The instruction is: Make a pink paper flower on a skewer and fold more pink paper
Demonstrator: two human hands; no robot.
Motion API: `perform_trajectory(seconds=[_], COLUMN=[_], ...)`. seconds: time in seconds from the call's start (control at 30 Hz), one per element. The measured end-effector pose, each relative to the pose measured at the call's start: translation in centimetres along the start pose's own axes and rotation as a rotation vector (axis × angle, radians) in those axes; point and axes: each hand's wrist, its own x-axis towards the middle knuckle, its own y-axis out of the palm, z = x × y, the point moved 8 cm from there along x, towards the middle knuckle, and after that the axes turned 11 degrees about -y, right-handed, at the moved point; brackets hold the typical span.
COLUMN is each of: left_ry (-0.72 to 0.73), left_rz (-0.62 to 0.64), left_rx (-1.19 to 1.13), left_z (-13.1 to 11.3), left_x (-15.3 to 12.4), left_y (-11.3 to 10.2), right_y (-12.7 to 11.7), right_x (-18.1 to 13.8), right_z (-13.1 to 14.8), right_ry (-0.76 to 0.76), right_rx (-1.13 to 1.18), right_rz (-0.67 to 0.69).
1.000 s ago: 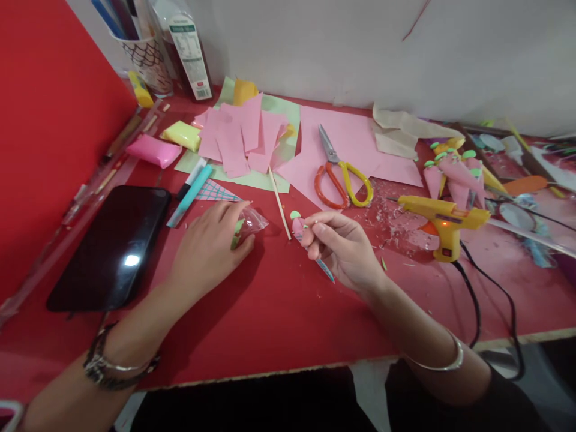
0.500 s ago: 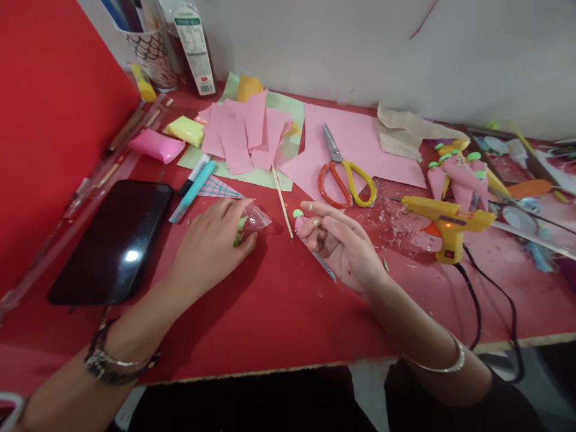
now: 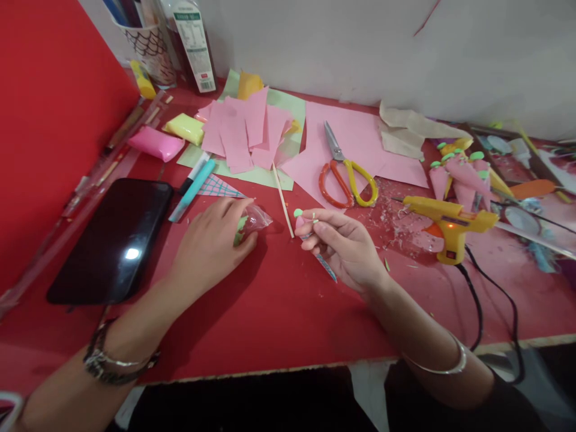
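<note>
My right hand [image 3: 344, 246] is closed around a small pink paper cone [image 3: 324, 266] with green dots at its wide end; the cone's tip sticks out below my fingers. My left hand [image 3: 209, 246] rests on the red table [image 3: 270, 324] with its fingers pinched on a small clear plastic bag [image 3: 255, 218] holding green clay. A thin wooden stick [image 3: 281, 195] lies between my two hands. Behind it are cut pink paper pieces [image 3: 245, 132] on a pale green sheet [image 3: 258, 175].
A black phone [image 3: 112, 240] lies at the left beside a teal pen [image 3: 191, 192]. Red-and-yellow scissors [image 3: 344, 174] lie on a pink sheet. A yellow glue gun [image 3: 450, 219] with black cord stands right, finished pink cones [image 3: 459, 171] behind it. A red board [image 3: 54, 120] walls the left.
My right hand opened its fingers briefly half a second ago, then closed again round the pink cone. My left hand stayed on the bag.
</note>
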Motion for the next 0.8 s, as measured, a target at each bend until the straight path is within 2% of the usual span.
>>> perform_trajectory(seconds=[0.2, 0.4, 0.6, 0.8], left_ry=[0.007, 0.006, 0.002, -0.003], left_rz=[-0.008, -0.016, -0.013, -0.011], left_rx=[-0.005, 0.001, 0.008, 0.002], left_z=[0.0, 0.1, 0.1, 0.1], left_x=[0.0, 0.1, 0.1, 0.1], left_y=[0.1, 0.2, 0.2, 0.2], right_y=[0.0, 0.0, -0.7, -1.2], right_x=[0.0, 0.0, 0.1, 0.0], right_z=[-0.1, 0.4, 0.7, 1.4], right_ry=[0.021, -0.05, -0.118, -0.16], right_rx=[-0.032, -0.066, -0.152, -0.144], right_rz=[-0.005, 0.006, -0.047, -0.105])
